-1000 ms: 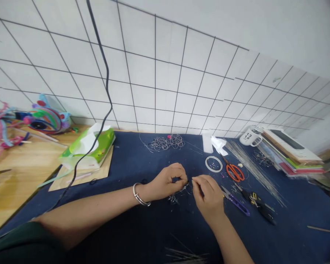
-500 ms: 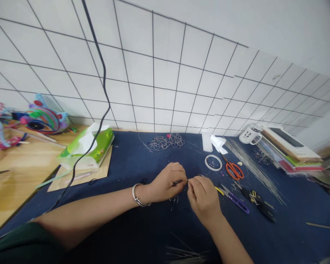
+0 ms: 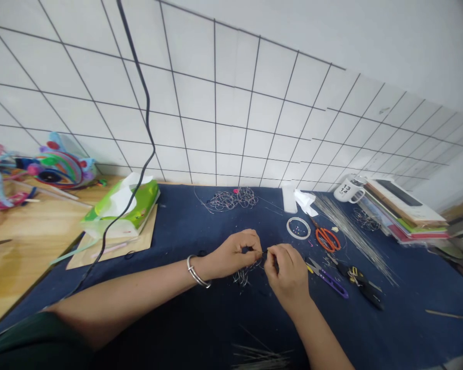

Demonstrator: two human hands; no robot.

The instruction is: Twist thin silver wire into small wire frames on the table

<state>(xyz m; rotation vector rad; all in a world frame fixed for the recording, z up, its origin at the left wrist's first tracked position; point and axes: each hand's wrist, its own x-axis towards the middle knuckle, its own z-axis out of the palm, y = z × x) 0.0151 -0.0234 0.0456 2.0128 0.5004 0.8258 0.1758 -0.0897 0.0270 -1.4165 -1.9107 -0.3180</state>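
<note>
Close together over the dark blue cloth, my two hands meet near the middle of the view. My left hand (image 3: 237,254), a silver bangle at its wrist, pinches thumb to forefinger on a thin wire. A loose bunch of fine silvery wire (image 3: 242,276) shows just under its fingers. My right hand (image 3: 287,275) is closed in a pinch, its fingertips a small gap from the left ones. A short dark strand (image 3: 265,252) spans that gap; its exact kind is too small to tell. The fingers hide most of the piece.
Tangled wire (image 3: 233,199) lies at the back. To the right are a ring-shaped dish of beads (image 3: 298,228), orange-handled scissors (image 3: 327,239), purple snips (image 3: 334,284), black pliers (image 3: 360,288), straight wires (image 3: 355,239) and a mug (image 3: 348,190). A tissue pack (image 3: 125,205) sits left.
My hands have drawn slightly apart, so the dark strand shows between the fingertips. More of the silvery wire bunch is visible under my left hand.
</note>
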